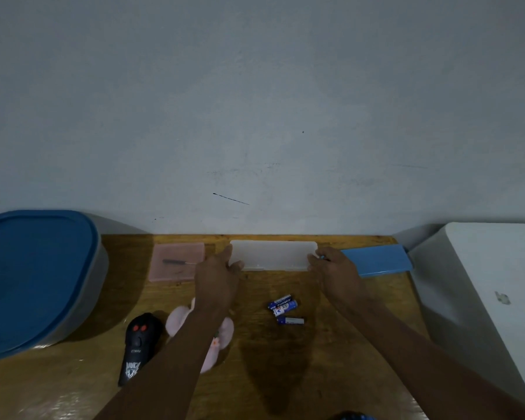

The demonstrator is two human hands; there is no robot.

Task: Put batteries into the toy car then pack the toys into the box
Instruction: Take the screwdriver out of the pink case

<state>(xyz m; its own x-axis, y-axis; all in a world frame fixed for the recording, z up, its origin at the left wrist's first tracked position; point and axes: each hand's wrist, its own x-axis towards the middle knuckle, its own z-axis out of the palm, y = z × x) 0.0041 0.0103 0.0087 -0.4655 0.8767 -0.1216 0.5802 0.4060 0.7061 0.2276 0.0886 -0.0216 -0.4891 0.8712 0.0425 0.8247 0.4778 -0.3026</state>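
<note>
Batteries (pixel 284 309) lie loose on the wooden table (pixel 331 344), a cluster of blue-and-white cells just nearer the camera than the white box (pixel 273 255). Two sit side by side and touching; a third lies a little apart, nearer still. No toy car can be made out with certainty.

White box: translucent, long, flat, lying at the table's far edge against the wall (pixel 255 101). Left hand (pixel 217 275) grips its left end, thumb on the near edge, fingers curled round the end. Right hand (pixel 335 269) grips its right end the same way. Both hands closed on the box; whether it is lifted or resting on the table cannot be told.

Left of the box: pink tray (pixel 178 262), flat on the table, with a thin dark screwdriver (pixel 176 262) lying on it. Right of the box: blue lid (pixel 378 260), just beside the right hand, tilted slightly.

Nearer than the box, under the left forearm: pink plush toy (pixel 179 322), partly hidden. Left of the plush, touching or nearly so: black remote (pixel 138 347) with two red buttons.

Far left of the box: large grey tub (pixel 82 304) with a blue cover (pixel 34 268) on it. Far right: white surface (pixel 491 283), beside the table.
</note>
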